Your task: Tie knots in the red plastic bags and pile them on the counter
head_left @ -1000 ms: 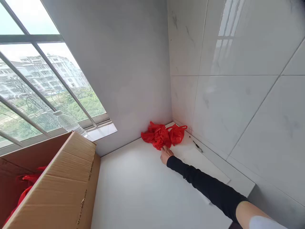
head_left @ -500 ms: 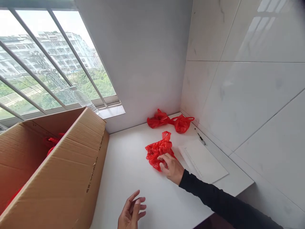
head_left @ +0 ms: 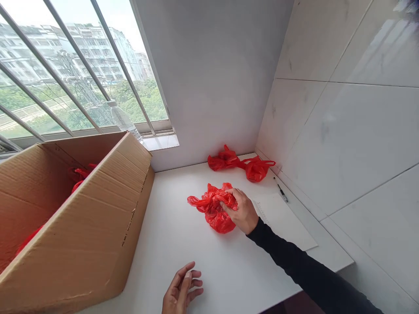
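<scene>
Red bag (head_left: 218, 219) in right hand (head_left: 244, 212), between cardboard box (head_left: 94, 222) and paper (head_left: 285, 219).

- Daylight comes through the window (head_left: 80, 74) at left, its sky (head_left: 126, 17) burnt out to white.
- Streaky glare marks the tiled wall (head_left: 356, 126), upper right.
- The grey wall (head_left: 212, 78) looks dimmer.
- Bench (head_left: 173, 235) bright, with soft shadow under the red bag (head_left: 218, 218).
- Cardboard box (head_left: 91, 226) shaded inside.
- Wide-angle stretching toward the edges.
</scene>
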Demonstrator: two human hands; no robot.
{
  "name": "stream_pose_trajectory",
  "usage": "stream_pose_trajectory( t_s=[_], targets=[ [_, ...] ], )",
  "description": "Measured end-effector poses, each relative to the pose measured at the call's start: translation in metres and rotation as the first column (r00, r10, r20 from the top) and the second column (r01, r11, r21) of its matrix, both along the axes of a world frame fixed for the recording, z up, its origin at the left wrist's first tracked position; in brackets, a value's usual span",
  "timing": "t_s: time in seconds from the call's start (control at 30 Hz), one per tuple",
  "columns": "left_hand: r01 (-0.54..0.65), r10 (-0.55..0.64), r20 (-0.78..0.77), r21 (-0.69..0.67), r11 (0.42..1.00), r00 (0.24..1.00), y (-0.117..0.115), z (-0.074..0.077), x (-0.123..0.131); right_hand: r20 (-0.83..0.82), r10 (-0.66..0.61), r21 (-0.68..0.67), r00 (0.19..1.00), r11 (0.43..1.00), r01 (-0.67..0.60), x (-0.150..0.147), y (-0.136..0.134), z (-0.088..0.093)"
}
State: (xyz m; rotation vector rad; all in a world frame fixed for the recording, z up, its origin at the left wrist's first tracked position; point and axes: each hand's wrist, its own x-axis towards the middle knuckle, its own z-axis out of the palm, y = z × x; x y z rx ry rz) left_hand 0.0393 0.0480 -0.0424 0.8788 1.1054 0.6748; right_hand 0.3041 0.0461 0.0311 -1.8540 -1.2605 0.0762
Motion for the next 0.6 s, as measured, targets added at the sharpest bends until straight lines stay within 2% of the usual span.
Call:
stream_pose_trajectory(
  t_s=[0.07,0.13,0.2,0.23,0.27,0.3,0.37,0.4,0.43,0.53,0.6],
  targets=[
    [0.044,-0.039,0.125,-0.032,0.999,0.991,-0.003,0.009,0.011,-0.1,0.06,0.046,0.993,0.997,-0.055,-0.03,-0.013,0.003],
    [0.035,-0.014,0.322,-0.061,0.998,0.947,-0.005,0.019,0.023,-0.173,0.203,0.009,0.964,0.979,-0.205,-0.059,-0.029,0.0],
    [-0.047,0.092,0.45,-0.11,0.993,0.888,-0.004,0.025,0.032,-0.302,0.385,-0.054,0.872,0.906,-0.419,-0.078,-0.044,-0.003],
    [-0.097,0.149,0.463,-0.135,0.986,0.874,-0.003,0.027,0.034,-0.374,0.427,-0.065,0.823,0.874,-0.482,-0.083,-0.05,-0.004],
    [-0.142,0.196,0.448,-0.152,0.978,0.872,-0.002,0.026,0.033,-0.43,0.415,-0.061,0.802,0.873,-0.485,-0.084,-0.053,-0.005],
    [-0.173,0.226,0.418,-0.163,0.971,0.88,-0.003,0.026,0.032,-0.459,0.36,-0.054,0.812,0.901,-0.43,-0.082,-0.053,-0.005],
    [-0.195,0.243,0.356,-0.165,0.967,0.902,-0.006,0.023,0.026,-0.446,0.227,-0.053,0.866,0.959,-0.279,-0.074,-0.049,-0.005],
    [-0.187,0.235,0.336,-0.169,0.968,0.912,-0.009,0.023,0.023,-0.437,0.203,-0.065,0.876,0.964,-0.256,-0.07,-0.045,-0.006],
    [-0.174,0.223,0.325,-0.172,0.97,0.919,-0.012,0.023,0.021,-0.454,0.223,-0.09,0.863,0.952,-0.294,-0.067,-0.041,-0.007],
    [-0.12,0.176,0.337,-0.18,0.976,0.925,-0.02,0.026,0.019,-0.592,0.356,-0.132,0.723,0.843,-0.522,-0.066,-0.035,-0.014],
    [-0.096,0.164,0.343,-0.208,0.974,0.925,-0.022,0.03,0.021,-0.636,0.37,-0.114,0.677,0.823,-0.557,-0.069,-0.036,-0.018]
  ],
)
